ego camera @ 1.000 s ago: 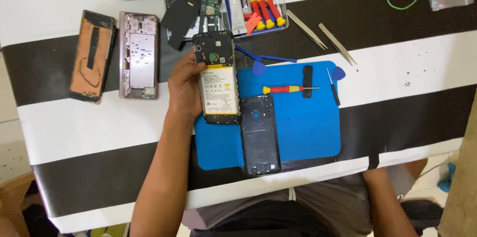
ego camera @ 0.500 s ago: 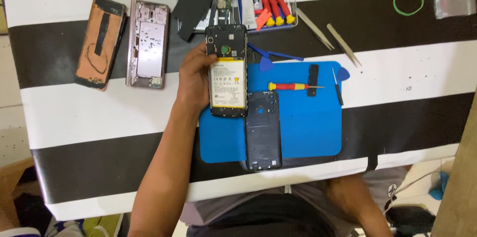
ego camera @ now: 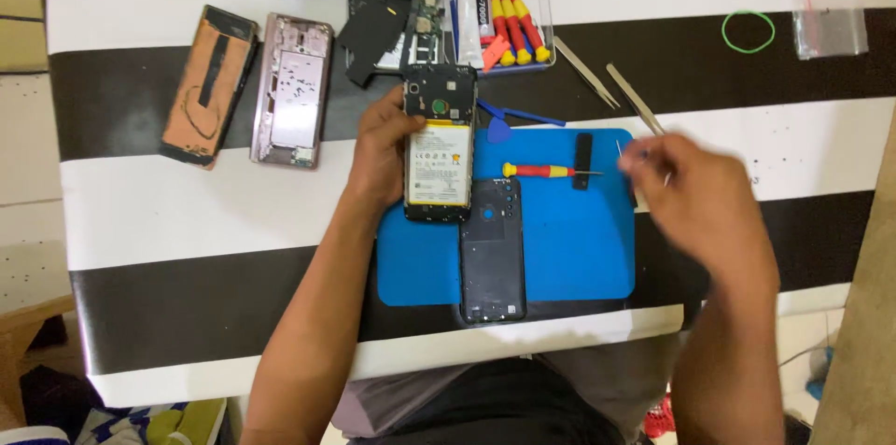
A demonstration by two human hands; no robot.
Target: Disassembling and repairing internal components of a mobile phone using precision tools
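Two hands: left hand (ego camera: 383,151) grips the opened phone (ego camera: 439,148); blurred right hand (ego camera: 695,193) pinches thin tweezers (ego camera: 623,148)

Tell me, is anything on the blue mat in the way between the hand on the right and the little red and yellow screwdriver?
Only a small black strip lies at the tip end of the screwdriver, between it and the right hand. The handle end on the blue mat is free. The left hand holds the opened phone.

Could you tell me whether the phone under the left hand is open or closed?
Open: the phone lies with its battery exposed, and its dark back cover rests separately on the blue mat.
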